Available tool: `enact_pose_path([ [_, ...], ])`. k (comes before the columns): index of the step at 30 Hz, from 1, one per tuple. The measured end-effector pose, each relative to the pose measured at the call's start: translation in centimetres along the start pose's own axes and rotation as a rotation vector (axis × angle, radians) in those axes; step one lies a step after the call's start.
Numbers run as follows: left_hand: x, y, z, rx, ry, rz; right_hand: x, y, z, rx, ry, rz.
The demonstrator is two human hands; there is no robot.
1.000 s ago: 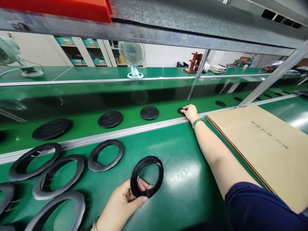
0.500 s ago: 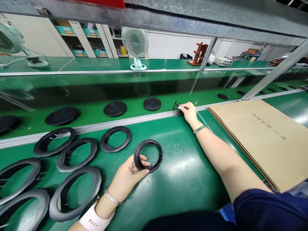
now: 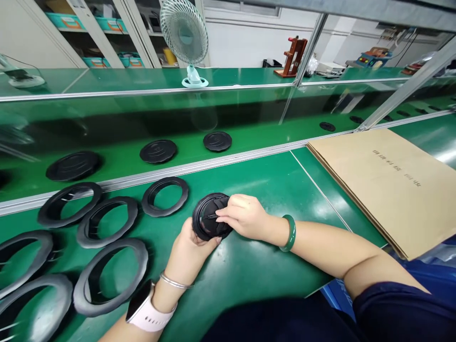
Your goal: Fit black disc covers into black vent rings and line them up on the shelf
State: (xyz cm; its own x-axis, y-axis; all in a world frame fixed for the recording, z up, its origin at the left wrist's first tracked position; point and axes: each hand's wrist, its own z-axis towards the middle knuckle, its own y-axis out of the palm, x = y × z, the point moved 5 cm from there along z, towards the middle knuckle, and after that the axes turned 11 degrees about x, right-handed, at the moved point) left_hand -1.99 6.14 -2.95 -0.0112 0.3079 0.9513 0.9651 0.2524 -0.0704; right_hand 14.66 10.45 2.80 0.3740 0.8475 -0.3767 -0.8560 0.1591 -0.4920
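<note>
My left hand (image 3: 192,251) grips a black plastic ring (image 3: 196,216) from its lower left side, above the green tabletop (image 3: 231,285). A dark round disc (image 3: 221,230) sits at the ring's opening. My right hand (image 3: 247,217) pinches a small raised bar in the middle of that disc. Whether the disc is fully seated in the ring, I cannot tell. To the left, several similar black rings (image 3: 166,210) lie flat on the tabletop, the closest one behind my left hand.
Beyond a metal rail (image 3: 245,159), several black round pieces (image 3: 158,151) rest on a green belt. A stack of brown cardboard (image 3: 377,180) lies at the right. A slanted metal post (image 3: 395,102) rises behind it; a pale fan (image 3: 194,78) stands farther back.
My right hand has come back from the belt's edge with the dark disc, which is now at the ring in my left hand. The view has tilted and shifted slightly.
</note>
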Motion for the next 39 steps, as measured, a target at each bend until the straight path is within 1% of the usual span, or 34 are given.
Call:
enact_pose_path([
  [3, 0.0, 0.2, -0.2, 0.009, -0.019, 0.007, 0.0, 0.2, -0.2, -0.033, -0.065, -0.065],
  [8, 0.0, 0.3, -0.3, -0.011, -0.003, 0.035, -0.3, 0.4, -0.3, -0.051, -0.131, -0.101],
  [12, 0.0, 0.4, -0.4, -0.025, 0.025, 0.075, -0.7, 0.4, -0.4, -0.044, -0.18, -0.135],
  [17, -0.2, 0.4, -0.3, -0.021, 0.032, 0.063, -1.3, 0.2, -0.5, -0.012, -0.297, -0.188],
  [23, -0.6, 0.4, -0.1, -0.041, 0.043, 0.084, -1.3, 0.4, -0.5, -0.008, -0.339, -0.236],
  [26, -0.6, 0.4, -0.1, -0.027, 0.048, 0.081, -1.1, 0.5, -0.4, -0.023, -0.318, -0.214],
  [29, -0.5, 0.4, -0.1, -0.006, 0.054, 0.071, -0.8, 0.4, -0.3, -0.042, -0.241, -0.163],
  [34, -0.1, 0.6, -0.4, -0.021, 0.052, 0.076, -0.3, 0.4, -0.4, -0.072, -0.121, -0.101],
  [36, 0.1, 0.6, -0.6, -0.022, 0.061, 0.098, -0.3, 0.4, -0.4, -0.108, -0.091, -0.11],
  [39, 0.3, 0.6, -0.7, -0.023, 0.083, 0.14, -0.5, 0.6, -0.3, -0.201, -0.087, -0.178],
])
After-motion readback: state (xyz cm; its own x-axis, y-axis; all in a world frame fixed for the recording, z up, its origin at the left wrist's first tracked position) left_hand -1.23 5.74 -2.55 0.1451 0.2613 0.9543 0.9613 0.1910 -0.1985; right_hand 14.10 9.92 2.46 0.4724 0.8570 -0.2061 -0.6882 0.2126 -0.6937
